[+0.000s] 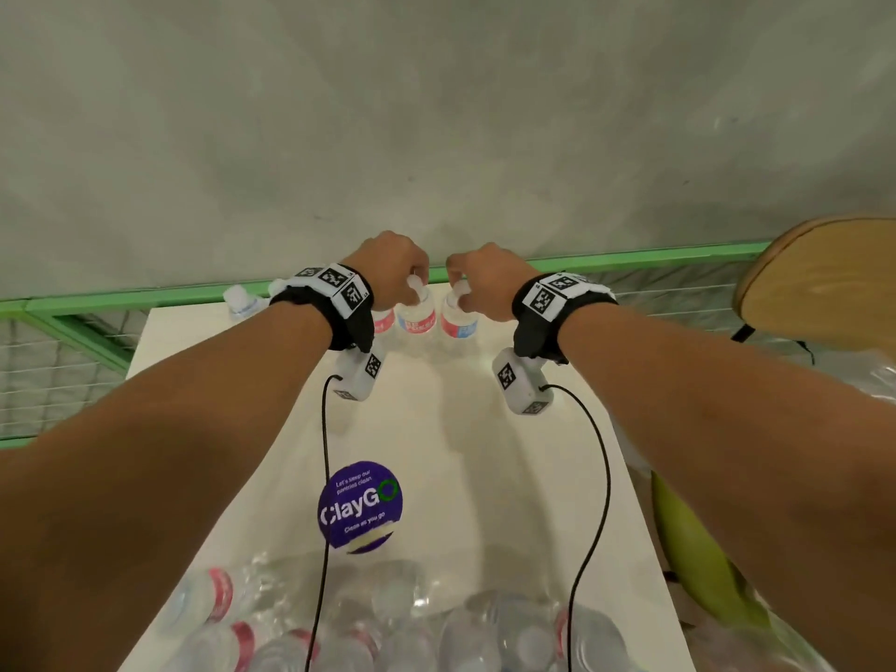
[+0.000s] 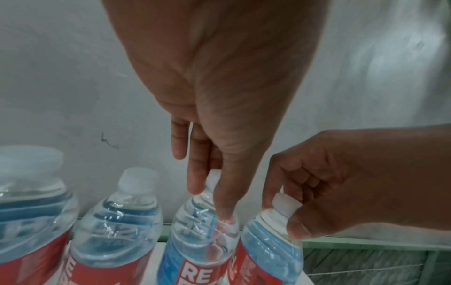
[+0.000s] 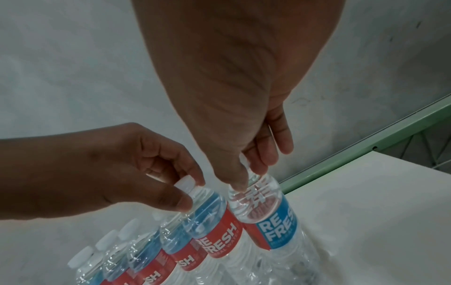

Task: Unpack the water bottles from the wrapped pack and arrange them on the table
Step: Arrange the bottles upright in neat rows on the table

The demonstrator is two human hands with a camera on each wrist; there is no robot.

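Note:
A row of clear water bottles with red and blue labels stands along the far edge of the white table [image 1: 533,477]. My left hand [image 1: 412,288] [image 2: 211,200] pinches the white cap and neck of one bottle [image 1: 414,324] [image 2: 195,241]. My right hand [image 1: 460,293] [image 3: 247,177] pinches the cap of the bottle beside it [image 1: 458,327] [image 3: 270,217], the right end of the row. Several more bottles [image 3: 146,256] continue the row to the left. The wrapped pack [image 1: 388,618], with several bottles inside, lies at the near edge.
A purple round sticker [image 1: 361,506] lies on the table's middle. A green metal rail [image 1: 630,259] with wire mesh runs just behind the table against a grey wall. A round wooden board [image 1: 824,278] and a yellow-green object [image 1: 698,560] sit at the right.

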